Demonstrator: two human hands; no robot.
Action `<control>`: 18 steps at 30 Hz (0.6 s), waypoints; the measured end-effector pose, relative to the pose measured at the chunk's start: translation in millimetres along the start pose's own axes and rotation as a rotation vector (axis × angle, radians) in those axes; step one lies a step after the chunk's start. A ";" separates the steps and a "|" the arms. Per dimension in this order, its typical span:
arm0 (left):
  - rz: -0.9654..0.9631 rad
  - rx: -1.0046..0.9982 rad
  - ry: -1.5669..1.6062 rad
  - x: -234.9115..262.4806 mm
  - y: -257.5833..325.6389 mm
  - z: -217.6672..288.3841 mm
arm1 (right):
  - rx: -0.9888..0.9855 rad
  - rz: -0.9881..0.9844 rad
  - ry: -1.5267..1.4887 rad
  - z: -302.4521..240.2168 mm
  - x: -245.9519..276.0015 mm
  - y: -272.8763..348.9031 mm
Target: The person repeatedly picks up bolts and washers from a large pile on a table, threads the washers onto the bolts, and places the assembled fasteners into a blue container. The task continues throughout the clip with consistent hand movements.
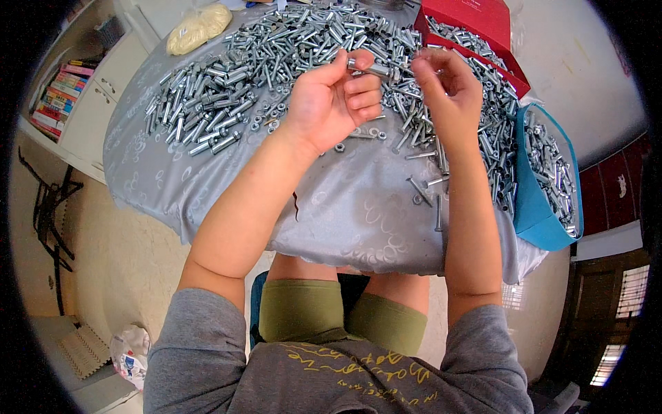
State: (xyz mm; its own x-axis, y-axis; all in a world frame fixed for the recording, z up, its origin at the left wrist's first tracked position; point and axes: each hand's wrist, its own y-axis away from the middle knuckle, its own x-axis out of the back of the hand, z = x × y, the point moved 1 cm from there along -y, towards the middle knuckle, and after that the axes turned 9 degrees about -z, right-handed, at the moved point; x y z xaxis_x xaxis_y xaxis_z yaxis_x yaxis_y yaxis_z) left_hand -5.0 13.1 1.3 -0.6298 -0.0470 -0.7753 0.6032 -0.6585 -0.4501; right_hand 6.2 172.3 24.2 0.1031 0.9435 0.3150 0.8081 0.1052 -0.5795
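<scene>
Two bare hands meet above the far half of a worktop [331, 190] covered with a silvery patterned cloth. The left hand [327, 103] grips a metal sleeve anchor [376, 69] between thumb and forefinger, its other fingers curled toward the palm; the anchor points from those fingertips toward the right hand. The right hand [456, 93] has its thumb and fingers bent together just beside the anchor's far end; whether it pinches anything cannot be told.

Many loose bolts [296, 45] lie heaped beyond both hands. Left of the left hand is a group of thick sleeve anchors [207, 103], and beyond that group sits a pale yellow bag [200, 31]. A hex nut [339, 148] lies just nearer the body than the left hand. Beyond and right of the right hand stands a red box [476, 17] containing hardware; farther right and nearer the body, a teal bin [549, 231] holds more bolts.
</scene>
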 end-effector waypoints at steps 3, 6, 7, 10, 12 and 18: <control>-0.007 -0.003 -0.007 0.2 -0.1 1.4 | 0.015 -0.049 0.089 -1.3 -3.9 2.1; -0.008 -0.008 -0.014 -0.4 0.8 2.4 | -0.003 0.019 0.101 2.2 -4.5 3.1; -0.012 -0.011 -0.012 -0.8 0.3 2.6 | 0.058 -0.041 0.164 3.1 -3.3 2.9; -0.002 -0.002 -0.005 -2.8 -0.1 0.8 | 0.134 -0.115 0.202 6.1 0.5 2.4; -0.011 0.002 -0.011 -3.1 -0.3 1.3 | 0.039 -0.021 0.030 7.1 1.4 2.0; -0.030 -0.014 0.010 0.5 1.3 3.6 | 0.124 -0.049 0.290 -3.0 -6.3 5.0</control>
State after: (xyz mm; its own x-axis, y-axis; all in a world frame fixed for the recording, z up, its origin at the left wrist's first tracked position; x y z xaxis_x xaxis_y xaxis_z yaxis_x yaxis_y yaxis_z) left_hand -6.3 9.6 2.0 -0.6429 -0.0200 -0.7657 0.5907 -0.6493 -0.4791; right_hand 11.4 165.9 21.5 0.2410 0.8093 0.5357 0.7413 0.2028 -0.6398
